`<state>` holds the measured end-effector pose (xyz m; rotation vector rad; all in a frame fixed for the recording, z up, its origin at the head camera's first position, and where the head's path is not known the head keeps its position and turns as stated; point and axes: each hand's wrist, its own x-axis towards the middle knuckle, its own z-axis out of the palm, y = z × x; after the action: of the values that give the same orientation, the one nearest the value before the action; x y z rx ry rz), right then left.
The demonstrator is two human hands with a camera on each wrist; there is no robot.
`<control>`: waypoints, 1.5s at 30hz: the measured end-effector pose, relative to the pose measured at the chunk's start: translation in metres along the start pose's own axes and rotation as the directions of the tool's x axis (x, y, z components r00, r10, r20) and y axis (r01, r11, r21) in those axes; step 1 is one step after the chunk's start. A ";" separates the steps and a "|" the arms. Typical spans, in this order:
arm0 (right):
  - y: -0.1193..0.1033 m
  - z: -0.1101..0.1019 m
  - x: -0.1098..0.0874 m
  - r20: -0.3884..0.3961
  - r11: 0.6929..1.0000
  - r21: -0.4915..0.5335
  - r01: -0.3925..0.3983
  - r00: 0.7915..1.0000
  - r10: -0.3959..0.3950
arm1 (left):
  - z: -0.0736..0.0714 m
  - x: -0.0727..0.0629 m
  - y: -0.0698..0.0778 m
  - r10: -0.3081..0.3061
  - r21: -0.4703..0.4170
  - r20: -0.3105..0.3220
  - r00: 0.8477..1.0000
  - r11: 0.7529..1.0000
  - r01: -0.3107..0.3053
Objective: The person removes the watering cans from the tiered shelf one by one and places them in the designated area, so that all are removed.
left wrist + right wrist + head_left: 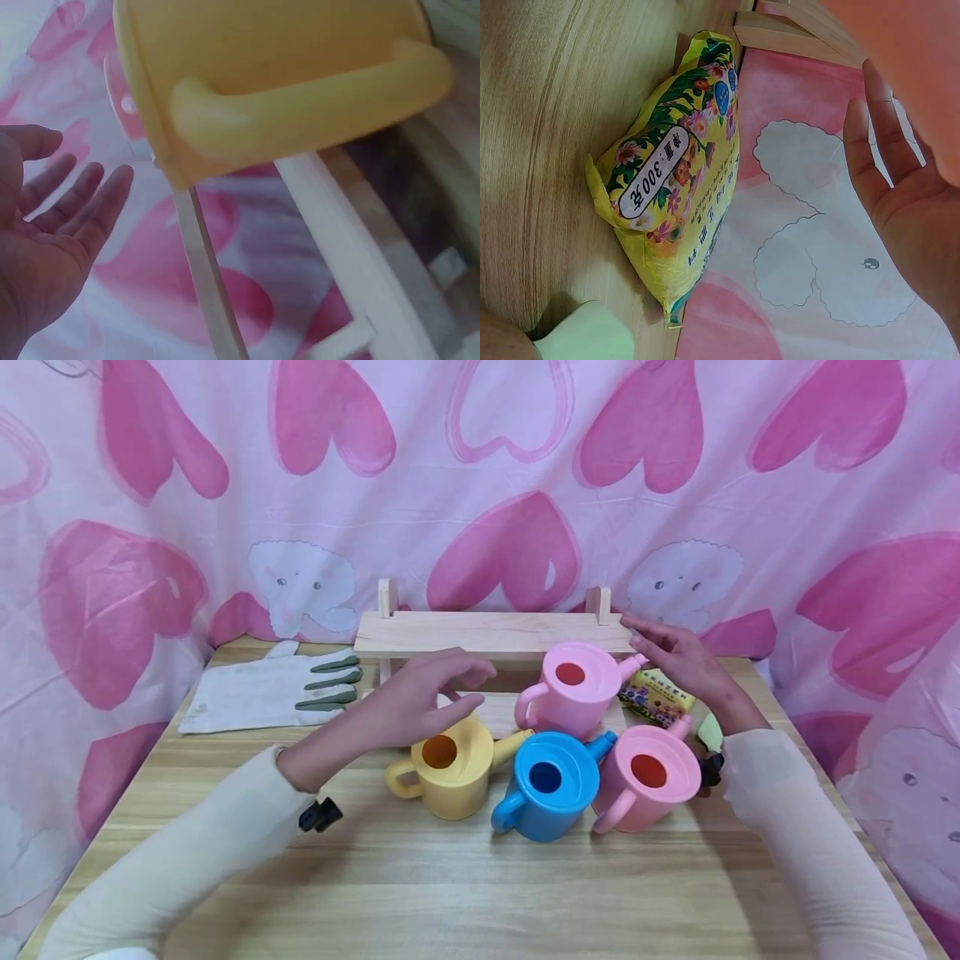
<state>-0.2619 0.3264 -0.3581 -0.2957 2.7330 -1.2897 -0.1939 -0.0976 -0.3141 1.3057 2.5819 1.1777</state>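
My left hand (420, 693) hovers above the yellow watering can (453, 789), its fingers loosely bent and holding nothing. In the left wrist view the can's thick handle (315, 112) appears large, apart from the fingers. My right hand (678, 662) is stretched out by the right end of the wooden shelf (480, 635), close to the spout of the rear pink watering can (577, 703). Its fingers are extended and grip nothing. A blue watering can (551, 817) and another pink watering can (637, 797) stand in front.
A yellow flowered bag (675, 187) lies beneath my right hand, beside a light green piece (589, 334). White gloves with green fingertips (251, 693) lie left of the shelf. Behind the wooden table (465, 902) hangs a pink heart-patterned curtain (510, 547).
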 end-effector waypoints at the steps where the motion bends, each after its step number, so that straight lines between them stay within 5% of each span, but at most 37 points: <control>1: 0.001 0.000 0.000 0.000 1.000 0.002 0.001 1.000 -0.001 | 0.001 0.005 0.002 -0.016 0.001 0.014 1.000 1.000 0.016; 11: 0.005 -0.001 0.002 -0.011 1.000 -0.010 0.009 1.000 -0.010 | 0.022 0.041 0.007 -0.149 0.000 0.125 0.981 0.989 0.151; 20: 0.004 0.001 0.004 -0.009 1.000 -0.008 0.004 1.000 -0.004 | 0.035 0.058 0.010 -0.229 0.033 0.167 0.959 0.973 0.227; 39: 0.003 -0.001 0.000 -0.006 1.000 -0.010 -0.014 1.000 0.014 | 0.041 0.061 0.009 -0.269 -0.043 0.253 0.929 0.957 0.288; 45: 0.004 -0.001 0.001 -0.006 1.000 -0.017 -0.007 1.000 0.007 | 0.043 0.061 0.007 -0.272 0.019 0.194 0.942 0.962 0.274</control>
<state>-0.2632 0.3293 -0.3608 -0.2838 2.7486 -1.2677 -0.2144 -0.0257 -0.3220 0.9636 2.5080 0.9599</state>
